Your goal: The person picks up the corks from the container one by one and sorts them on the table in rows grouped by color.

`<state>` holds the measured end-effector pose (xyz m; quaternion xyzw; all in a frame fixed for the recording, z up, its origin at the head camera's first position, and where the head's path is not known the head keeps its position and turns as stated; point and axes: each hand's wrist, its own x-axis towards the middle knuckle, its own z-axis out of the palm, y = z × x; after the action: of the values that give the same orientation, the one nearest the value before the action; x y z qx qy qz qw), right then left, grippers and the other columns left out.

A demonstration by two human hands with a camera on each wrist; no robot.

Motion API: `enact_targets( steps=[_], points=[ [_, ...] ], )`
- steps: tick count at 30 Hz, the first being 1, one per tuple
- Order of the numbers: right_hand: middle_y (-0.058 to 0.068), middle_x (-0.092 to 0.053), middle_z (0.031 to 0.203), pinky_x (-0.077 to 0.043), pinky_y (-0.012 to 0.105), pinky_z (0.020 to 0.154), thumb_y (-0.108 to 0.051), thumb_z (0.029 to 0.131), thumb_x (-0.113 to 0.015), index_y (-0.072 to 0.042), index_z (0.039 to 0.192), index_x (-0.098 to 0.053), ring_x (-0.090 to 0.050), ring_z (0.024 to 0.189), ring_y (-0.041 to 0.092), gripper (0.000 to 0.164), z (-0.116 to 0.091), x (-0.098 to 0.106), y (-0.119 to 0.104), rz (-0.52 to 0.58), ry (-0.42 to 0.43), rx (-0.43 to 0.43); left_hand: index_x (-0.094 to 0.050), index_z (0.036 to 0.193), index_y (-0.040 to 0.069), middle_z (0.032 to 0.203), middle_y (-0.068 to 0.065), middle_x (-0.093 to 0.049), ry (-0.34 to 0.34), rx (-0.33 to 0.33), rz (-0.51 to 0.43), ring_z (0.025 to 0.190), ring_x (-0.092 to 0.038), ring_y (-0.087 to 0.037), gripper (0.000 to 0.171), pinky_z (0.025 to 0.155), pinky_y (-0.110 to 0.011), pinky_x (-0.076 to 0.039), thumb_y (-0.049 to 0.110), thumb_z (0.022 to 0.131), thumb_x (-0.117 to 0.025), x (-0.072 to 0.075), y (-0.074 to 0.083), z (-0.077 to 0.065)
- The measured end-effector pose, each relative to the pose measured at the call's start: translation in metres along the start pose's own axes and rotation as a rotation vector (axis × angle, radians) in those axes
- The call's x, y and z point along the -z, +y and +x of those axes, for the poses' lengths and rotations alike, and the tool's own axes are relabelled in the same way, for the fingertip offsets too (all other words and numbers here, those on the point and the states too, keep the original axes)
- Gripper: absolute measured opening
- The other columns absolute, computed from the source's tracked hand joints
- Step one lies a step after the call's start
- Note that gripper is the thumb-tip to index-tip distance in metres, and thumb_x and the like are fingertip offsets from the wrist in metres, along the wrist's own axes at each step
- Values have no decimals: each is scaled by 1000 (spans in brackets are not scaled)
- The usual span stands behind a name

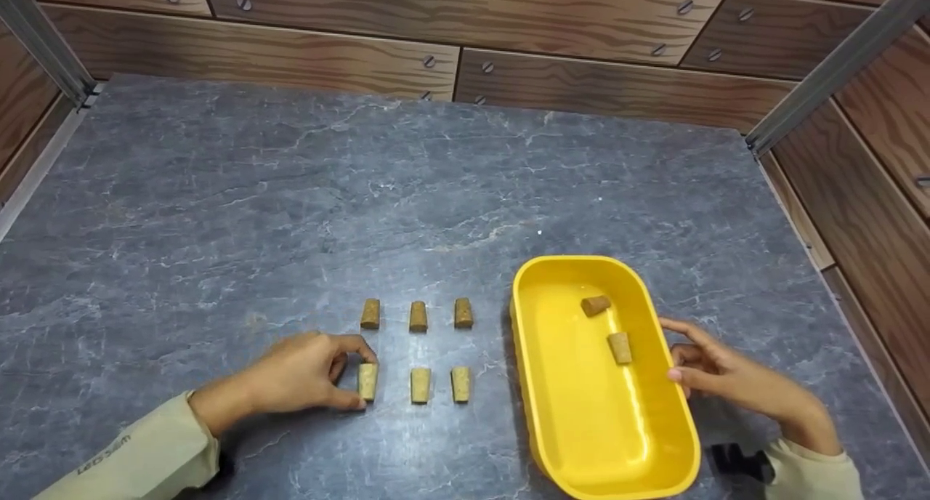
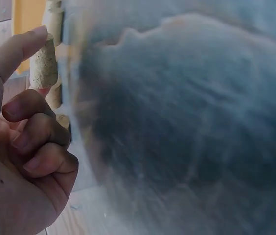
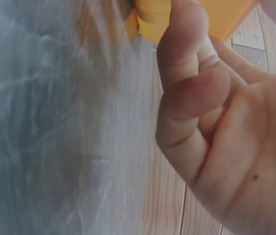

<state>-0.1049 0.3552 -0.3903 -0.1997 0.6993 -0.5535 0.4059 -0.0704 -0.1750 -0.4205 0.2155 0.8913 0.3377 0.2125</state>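
Two short rows of tapered corks lie on the table in the head view. Three darker corks (image 1: 418, 316) form the back row, three paler ones the front row. My left hand (image 1: 309, 373) pinches the leftmost pale cork (image 1: 368, 381) between index finger and thumb; its other fingers curl inward. That pale cork (image 2: 44, 66) shows between the fingertips in the left wrist view. On the right, my right hand (image 1: 734, 376) holds the yellow tray (image 1: 536, 427) at its right side, thumb on the rim. A brown cork (image 1: 596, 306) and a lighter cork (image 1: 620, 347) lie inside it.
The grey marbled table (image 1: 218, 216) extends behind the corks and tray. Wood-patterned panels (image 1: 327, 42) stand along the back and sides, with metal posts (image 1: 828, 64) at the corners. A black strap piece (image 1: 741, 462) sits by the right sleeve.
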Motion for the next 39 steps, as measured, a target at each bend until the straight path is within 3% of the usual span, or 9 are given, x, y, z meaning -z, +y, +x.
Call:
enact_targets(
  steps=[9, 14, 18, 24, 30, 35, 39],
  points=[
    [-4, -63, 101, -55, 32, 72, 0, 102, -36, -37, 148, -22, -61, 82, 6, 60, 0, -1, -1, -18, 14, -6, -68, 104, 24, 57, 11, -45, 0, 7, 40, 49, -38, -3, 42, 45, -22, -31, 32, 67, -85, -3, -2, 0],
    [-4, -63, 101, -55, 31, 71, 1, 102, -35, -35, 149, -22, -61, 82, 7, 61, 0, -1, 1, -8, 5, 11, -67, 106, 24, 57, 12, -47, -19, 31, 48, 50, -38, -3, 46, 46, -22, -31, 37, 66, -85, 3, 4, 0],
    [-4, -63, 102, -55, 31, 71, 0, 102, -35, -35, 149, -22, -61, 82, 7, 60, 1, -2, 1, 0, 1, 13, -66, 109, 20, 59, 11, -47, 8, -4, 51, 50, -37, -2, 47, 46, -21, -32, 39, 69, -83, 20, 19, -2],
    [-3, -63, 102, -55, 32, 73, 0, 102, -34, -34, 150, -21, -61, 83, 7, 61, 0, -1, 0, 9, -5, 16, -67, 110, 19, 59, 11, -43, 88, -104, 92, 51, -31, -2, 45, 46, -19, -29, 44, 74, -79, 47, 55, 4],
    [-2, -62, 101, -54, 32, 71, 0, 102, -35, -32, 151, -19, -61, 81, 8, 60, -1, 0, -1, -5, 0, 7, -68, 110, 22, 58, 10, -41, 151, -150, 27, 50, -30, -4, 46, 48, -20, -29, 51, 76, -76, 49, 86, 26],
    [-4, -62, 98, -53, 31, 69, -2, 102, -36, -34, 149, -21, -60, 79, 8, 59, 0, -1, -2, -28, 19, -14, -67, 112, 19, 59, 8, -43, 238, -192, -115, 51, -34, -6, 49, 49, -20, -30, 51, 76, -76, 35, 109, 53],
    [-4, -61, 99, -54, 30, 70, -2, 102, -36, -36, 148, -23, -60, 80, 6, 58, 0, -2, 0, -21, 25, -15, -64, 117, 18, 63, 8, -47, 257, -231, -208, 55, -38, -6, 54, 51, -19, -32, 48, 75, -78, 21, 130, 77]
  ],
)
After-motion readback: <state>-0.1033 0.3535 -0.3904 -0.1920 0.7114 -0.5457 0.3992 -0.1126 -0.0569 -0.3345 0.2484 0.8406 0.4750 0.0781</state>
